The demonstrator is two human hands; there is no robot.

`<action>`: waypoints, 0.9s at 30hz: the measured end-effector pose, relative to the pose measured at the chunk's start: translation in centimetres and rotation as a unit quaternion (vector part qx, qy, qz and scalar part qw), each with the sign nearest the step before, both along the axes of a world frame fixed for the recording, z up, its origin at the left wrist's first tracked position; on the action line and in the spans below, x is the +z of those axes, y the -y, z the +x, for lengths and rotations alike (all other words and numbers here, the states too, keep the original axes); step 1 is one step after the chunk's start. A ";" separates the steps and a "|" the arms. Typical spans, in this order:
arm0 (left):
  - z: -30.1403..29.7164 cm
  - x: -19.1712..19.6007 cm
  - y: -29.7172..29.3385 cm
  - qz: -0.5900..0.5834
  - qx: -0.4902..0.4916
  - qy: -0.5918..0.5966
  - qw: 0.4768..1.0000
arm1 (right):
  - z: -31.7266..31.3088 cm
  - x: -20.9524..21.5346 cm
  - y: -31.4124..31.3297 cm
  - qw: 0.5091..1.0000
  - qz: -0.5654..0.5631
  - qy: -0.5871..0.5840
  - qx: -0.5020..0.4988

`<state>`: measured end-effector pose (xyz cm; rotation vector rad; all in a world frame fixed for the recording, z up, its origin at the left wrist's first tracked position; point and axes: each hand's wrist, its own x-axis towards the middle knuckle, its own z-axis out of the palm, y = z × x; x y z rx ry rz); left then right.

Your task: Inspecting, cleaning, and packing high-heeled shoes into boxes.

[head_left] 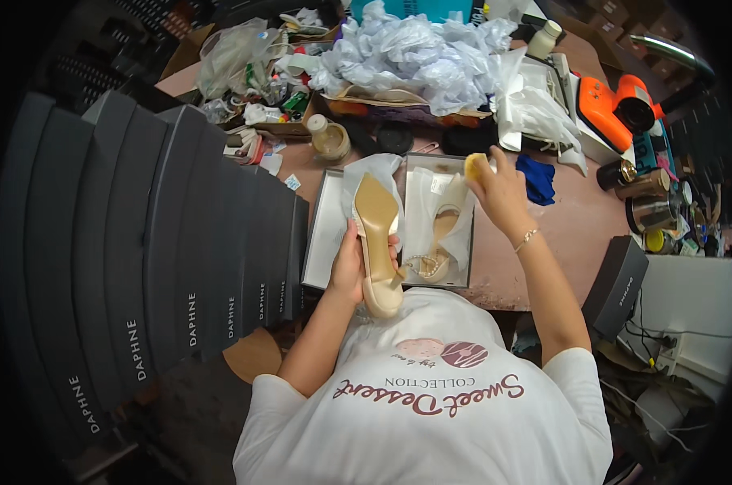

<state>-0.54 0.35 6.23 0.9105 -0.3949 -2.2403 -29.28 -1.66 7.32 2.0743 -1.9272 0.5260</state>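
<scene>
My left hand (350, 263) is wrapped round a cream high-heeled shoe (376, 234), its tan sole turned up and its pointed toe facing away from me. White tissue paper (354, 176) lies behind the toe. Beyond and to the right, my right hand (498, 190) pinches a small yellow sponge-like piece (475, 166), held apart from the shoe. Between my arms sits a shoe box (464, 267) with a second cream shoe (440, 229) in tissue, a beaded strap at its near end. The box's other half (321, 218) is under the held shoe.
Tall stacks of dark shoe boxes (160, 234) rise on the left. A bottle (327, 139), a heap of crumpled tissue (414, 52) and an orange tool (607, 113) line the table's far side. A blue cloth (537, 179) and several jars (653, 212) are to the right.
</scene>
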 end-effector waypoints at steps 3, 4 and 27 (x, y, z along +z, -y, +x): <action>1.2 -0.6 1.6 0.063 0.139 0.002 0.988 | 3.0 1.1 -2.4 0.985 0.026 0.124 0.116; 1.6 -1.0 1.9 0.068 0.157 0.013 0.985 | 4.3 1.8 -3.4 0.927 0.193 0.296 0.125; -2.7 1.3 1.2 -0.251 0.030 0.111 0.961 | 11.7 -1.4 -6.9 0.147 0.405 0.901 0.041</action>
